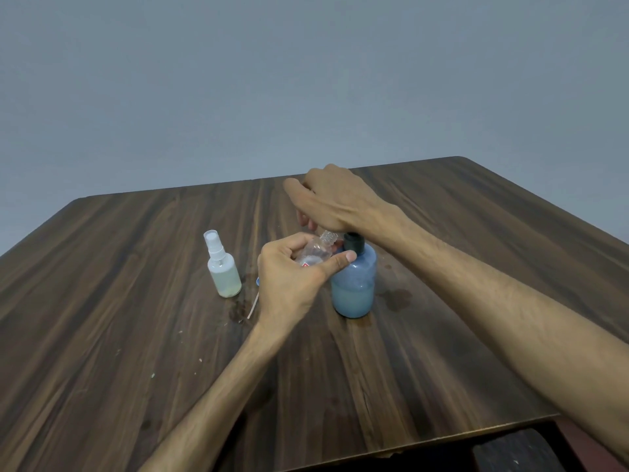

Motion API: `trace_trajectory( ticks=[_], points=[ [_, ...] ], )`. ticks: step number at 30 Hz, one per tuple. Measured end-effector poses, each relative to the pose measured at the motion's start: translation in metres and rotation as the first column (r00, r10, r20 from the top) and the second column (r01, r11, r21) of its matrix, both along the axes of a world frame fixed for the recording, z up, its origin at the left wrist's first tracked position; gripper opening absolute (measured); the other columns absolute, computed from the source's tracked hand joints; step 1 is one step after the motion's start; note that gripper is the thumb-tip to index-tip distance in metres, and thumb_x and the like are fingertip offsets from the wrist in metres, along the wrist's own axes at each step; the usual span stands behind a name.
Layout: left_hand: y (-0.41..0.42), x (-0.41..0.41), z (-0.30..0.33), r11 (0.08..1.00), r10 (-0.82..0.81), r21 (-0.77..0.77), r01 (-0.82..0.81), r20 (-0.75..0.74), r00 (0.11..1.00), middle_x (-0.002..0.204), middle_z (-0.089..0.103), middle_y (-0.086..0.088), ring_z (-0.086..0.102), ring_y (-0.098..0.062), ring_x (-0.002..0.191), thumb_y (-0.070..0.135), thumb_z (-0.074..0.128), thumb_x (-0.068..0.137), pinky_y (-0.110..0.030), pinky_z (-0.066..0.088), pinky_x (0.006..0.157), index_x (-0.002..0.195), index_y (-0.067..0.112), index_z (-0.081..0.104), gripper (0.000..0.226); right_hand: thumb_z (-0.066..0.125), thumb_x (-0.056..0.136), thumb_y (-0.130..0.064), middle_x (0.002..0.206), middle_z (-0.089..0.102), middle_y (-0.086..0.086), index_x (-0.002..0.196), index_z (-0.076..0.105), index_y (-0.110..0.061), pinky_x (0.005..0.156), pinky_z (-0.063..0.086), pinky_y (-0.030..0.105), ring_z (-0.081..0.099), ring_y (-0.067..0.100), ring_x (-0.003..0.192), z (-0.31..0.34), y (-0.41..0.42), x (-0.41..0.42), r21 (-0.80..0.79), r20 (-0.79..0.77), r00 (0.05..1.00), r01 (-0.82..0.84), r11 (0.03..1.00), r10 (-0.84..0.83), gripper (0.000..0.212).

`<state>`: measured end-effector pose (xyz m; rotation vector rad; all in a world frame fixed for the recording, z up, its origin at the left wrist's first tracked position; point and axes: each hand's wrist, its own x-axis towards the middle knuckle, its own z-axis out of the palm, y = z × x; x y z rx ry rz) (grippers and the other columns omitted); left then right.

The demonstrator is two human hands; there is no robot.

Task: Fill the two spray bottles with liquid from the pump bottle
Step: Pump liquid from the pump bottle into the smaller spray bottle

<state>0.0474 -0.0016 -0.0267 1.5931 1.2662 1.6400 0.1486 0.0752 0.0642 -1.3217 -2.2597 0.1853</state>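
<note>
Pump bottle (354,284) stands on dark wooden table (136,267) before grey wall (238,80).

Free room and obstacles on the tabletop (442,267). Centre: the blue pump bottle (354,284) stands upright, with the right hand (335,202) over its black pump top and the left hand (292,277) holding a tilted clear spray bottle (316,252) against its left side; no passage between them. Left: a capped spray bottle (223,270) stands near the left hand, with a narrow gap holding a thin tube (253,306) lying flat. Wet patches (398,298) lie right of the pump bottle. Both forearms cross the near tabletop.
</note>
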Motion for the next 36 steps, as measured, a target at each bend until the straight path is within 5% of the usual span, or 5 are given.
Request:
trace_trajectory(
  ticks=[4, 9, 14, 27, 36],
  points=[
    [0.0002, -0.0002, 0.0000, 1.000, -0.014, -0.019, 0.014, 0.018, 1.000, 0.062, 0.072, 0.005, 0.061, -0.003, 0.059, 0.019, 0.100, 0.070, -0.025, 0.051, 0.057, 0.071, 0.020, 0.076, 0.024, 0.029, 0.092, -0.044, 0.069, 0.078, 0.004, 0.081, 0.076, 0.003, 0.080, 0.061, 0.042, 0.063, 0.023, 0.059, 0.0077, -0.0006, 0.0042, -0.002, -0.080, 0.997, -0.005, 1.000, 0.005, 0.068],
    [-0.0004, 0.0002, 0.0005, 1.000, -0.002, -0.017, 0.002, 0.009, 1.000, 0.064, 0.072, -0.003, 0.059, -0.006, 0.058, 0.019, 0.100, 0.070, -0.025, 0.050, 0.056, 0.073, 0.008, 0.077, 0.026, 0.028, 0.088, -0.047, 0.070, 0.078, 0.004, 0.083, 0.076, 0.002, 0.083, 0.060, 0.044, 0.073, 0.030, 0.081, 0.0016, -0.0034, 0.0018, -0.046, -0.015, 1.000, -0.010, 0.999, 0.010, 0.068],
    [-0.0007, -0.0004, 0.0005, 1.000, -0.013, -0.027, 0.014, 0.026, 1.000, 0.063, 0.073, 0.003, 0.062, -0.004, 0.059, 0.018, 0.100, 0.070, -0.023, 0.051, 0.058, 0.073, 0.011, 0.077, 0.023, 0.033, 0.100, -0.039, 0.067, 0.077, -0.004, 0.077, 0.078, -0.005, 0.075, 0.054, 0.032, 0.071, 0.023, 0.076, 0.0078, -0.0034, 0.0038, -0.007, -0.036, 0.999, -0.012, 1.000, 0.012, 0.061],
    [-0.0023, 0.0006, 0.0009, 1.000, -0.002, -0.027, 0.002, 0.010, 1.000, 0.068, 0.075, -0.004, 0.065, -0.009, 0.062, 0.020, 0.099, 0.070, -0.033, 0.054, 0.056, 0.076, 0.007, 0.078, 0.026, 0.031, 0.094, -0.043, 0.066, 0.077, -0.002, 0.077, 0.078, -0.004, 0.074, 0.055, 0.034, 0.071, 0.024, 0.077, 0.0029, -0.0075, 0.0030, -0.005, 0.008, 1.000, -0.013, 1.000, 0.013, 0.063],
    [-0.0016, 0.0005, 0.0001, 0.999, -0.016, -0.028, 0.017, 0.020, 1.000, 0.062, 0.072, 0.008, 0.060, 0.001, 0.057, 0.017, 0.099, 0.071, -0.020, 0.048, 0.056, 0.072, 0.011, 0.077, 0.023, 0.030, 0.089, -0.045, 0.065, 0.076, 0.002, 0.081, 0.077, 0.002, 0.081, 0.061, 0.043, 0.072, 0.031, 0.077, 0.0067, -0.0075, 0.0035, -0.028, -0.059, 0.998, -0.007, 1.000, 0.006, 0.067]
  ],
)
